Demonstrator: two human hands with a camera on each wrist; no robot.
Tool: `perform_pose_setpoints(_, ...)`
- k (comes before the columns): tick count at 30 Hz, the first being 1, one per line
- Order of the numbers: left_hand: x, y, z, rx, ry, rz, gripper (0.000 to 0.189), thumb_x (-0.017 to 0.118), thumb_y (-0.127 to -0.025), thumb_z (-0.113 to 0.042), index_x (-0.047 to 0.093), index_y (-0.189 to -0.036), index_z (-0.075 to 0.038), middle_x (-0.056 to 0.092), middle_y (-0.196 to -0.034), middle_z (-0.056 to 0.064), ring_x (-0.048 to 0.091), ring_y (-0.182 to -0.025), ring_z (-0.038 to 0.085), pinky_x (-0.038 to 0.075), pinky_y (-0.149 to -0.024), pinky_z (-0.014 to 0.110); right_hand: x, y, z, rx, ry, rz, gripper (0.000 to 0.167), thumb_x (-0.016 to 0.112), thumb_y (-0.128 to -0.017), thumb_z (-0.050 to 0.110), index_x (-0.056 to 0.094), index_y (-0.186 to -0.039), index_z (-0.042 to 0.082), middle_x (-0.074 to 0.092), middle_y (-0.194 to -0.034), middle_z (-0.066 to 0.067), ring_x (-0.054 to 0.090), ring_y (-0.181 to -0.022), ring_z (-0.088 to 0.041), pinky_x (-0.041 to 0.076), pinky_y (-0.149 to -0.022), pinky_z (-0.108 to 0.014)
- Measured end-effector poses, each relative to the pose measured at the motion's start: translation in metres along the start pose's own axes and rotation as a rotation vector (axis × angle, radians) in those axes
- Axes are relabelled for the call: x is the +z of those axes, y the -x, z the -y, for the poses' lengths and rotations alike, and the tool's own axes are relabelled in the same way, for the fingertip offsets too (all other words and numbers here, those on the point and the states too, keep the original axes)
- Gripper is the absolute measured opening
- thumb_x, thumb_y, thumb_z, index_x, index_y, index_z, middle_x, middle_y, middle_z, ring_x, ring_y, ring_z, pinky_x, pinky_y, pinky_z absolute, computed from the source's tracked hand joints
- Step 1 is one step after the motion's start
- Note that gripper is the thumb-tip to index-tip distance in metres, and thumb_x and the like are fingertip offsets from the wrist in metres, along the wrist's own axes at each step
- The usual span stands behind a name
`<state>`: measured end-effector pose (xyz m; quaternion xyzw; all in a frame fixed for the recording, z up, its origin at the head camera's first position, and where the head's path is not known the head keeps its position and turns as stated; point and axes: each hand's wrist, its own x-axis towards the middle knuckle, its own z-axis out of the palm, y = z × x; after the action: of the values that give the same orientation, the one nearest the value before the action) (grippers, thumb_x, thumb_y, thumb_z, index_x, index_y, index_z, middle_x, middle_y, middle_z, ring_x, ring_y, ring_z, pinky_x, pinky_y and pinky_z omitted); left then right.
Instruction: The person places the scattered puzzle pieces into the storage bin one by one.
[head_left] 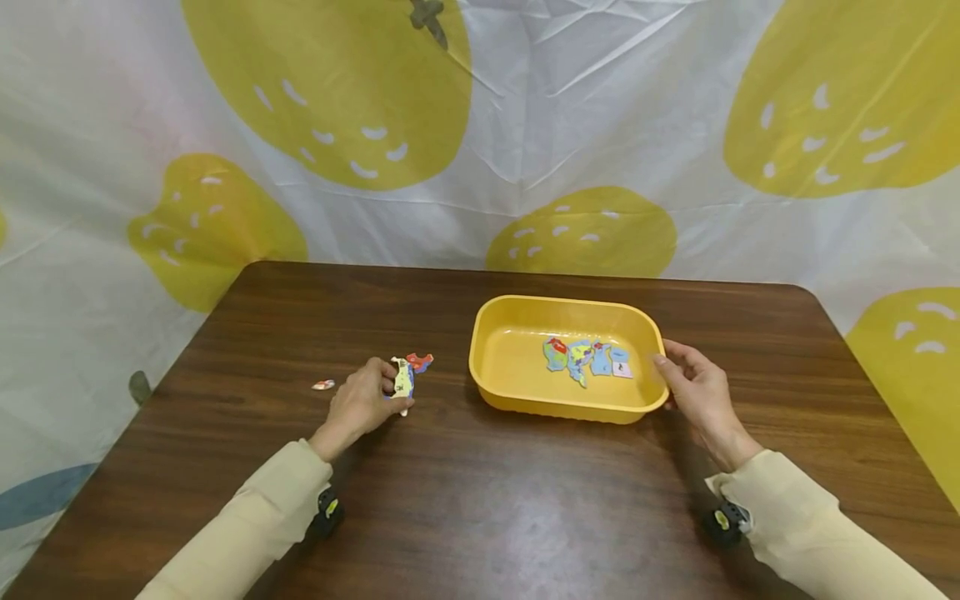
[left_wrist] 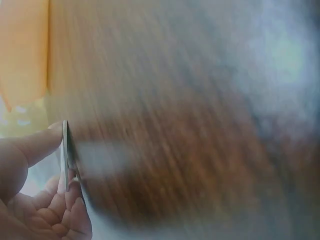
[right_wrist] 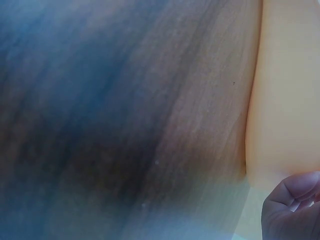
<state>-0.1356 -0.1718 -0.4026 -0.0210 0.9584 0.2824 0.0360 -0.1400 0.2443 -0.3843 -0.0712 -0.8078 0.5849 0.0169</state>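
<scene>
My left hand [head_left: 362,398] pinches a pale yellow puzzle piece [head_left: 403,379] with blue edging between thumb and fingers. Seen edge-on in the left wrist view, that puzzle piece [left_wrist: 65,155] is thin and flat. Just past it, a red-and-blue puzzle piece [head_left: 421,362] overlaps it in the head view. My right hand [head_left: 699,392] grips the right end of a yellow plastic basin [head_left: 525,406], thumb over the rim and fingers outside. Several map-like puzzle pieces [head_left: 579,357], in green, yellow, blue and pink, lie inside the basin.
A small orange-and-white piece [head_left: 323,385] lies on the brown wooden table [head_left: 480,508], left of my left hand. Behind the table hangs a white curtain [head_left: 525,108] printed with big yellow fruit. Each wrist carries a dark strapped-on device.
</scene>
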Motion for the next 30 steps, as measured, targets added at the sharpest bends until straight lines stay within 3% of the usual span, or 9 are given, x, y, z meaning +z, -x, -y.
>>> perform_pose_setpoints(8,-0.002,-0.001,0.005,0.064,0.094,-0.037,0.034,0.078,-0.076,-0.017,0.061,-0.102,-0.003,0.069,-0.086,0.008,0.064,-0.079,0.021,0.047,-0.071,0.037,0.0,0.0,0.0,0.006,0.002,0.003,0.051,0.052,-0.097,0.028,0.043,-0.136,-0.004,0.051,-0.074,0.004,0.048,-0.055,-0.002,0.045,-0.047,-0.019)
perform_pose_setpoints(18,-0.007,-0.004,0.009,0.038,0.177,-0.015,0.027,0.074,-0.078,-0.012,0.066,-0.102,-0.001,0.072,-0.086,0.01,0.066,-0.079,0.019,0.046,-0.071,0.031,-0.001,0.0,0.0,0.004,0.0,0.005,0.051,0.053,-0.097,0.028,0.043,-0.135,-0.004,0.05,-0.073,0.005,0.048,-0.055,-0.001,0.045,-0.047,-0.019)
perform_pose_setpoints(21,-0.008,-0.005,0.01,0.01,0.265,0.008,0.025,0.073,-0.079,-0.009,0.066,-0.101,0.0,0.071,-0.086,0.012,0.063,-0.074,0.013,0.045,-0.065,0.025,-0.001,0.0,0.0,0.004,0.003,0.003,0.051,0.053,-0.097,0.028,0.043,-0.135,-0.004,0.049,-0.073,0.006,0.048,-0.055,-0.002,0.045,-0.047,-0.019)
perform_pose_setpoints(25,-0.009,-0.007,0.01,-0.037,0.465,0.064,0.027,0.069,-0.083,-0.005,0.062,-0.106,0.007,0.069,-0.09,0.016,0.059,-0.072,0.005,0.05,-0.063,0.02,-0.001,0.0,0.0,0.003,0.001,0.002,0.051,0.053,-0.097,0.028,0.043,-0.135,-0.004,0.049,-0.073,0.005,0.047,-0.055,-0.002,0.044,-0.047,-0.019)
perform_pose_setpoints(30,-0.012,-0.012,0.002,-0.111,0.67,0.114,0.036,0.066,-0.087,-0.007,0.057,-0.119,0.007,0.067,-0.095,0.008,0.059,-0.076,0.002,0.053,-0.068,0.02,-0.001,-0.001,0.0,0.0,-0.004,0.003,0.051,0.053,-0.097,0.028,0.043,-0.135,-0.004,0.05,-0.073,0.005,0.048,-0.055,-0.002,0.044,-0.047,-0.018)
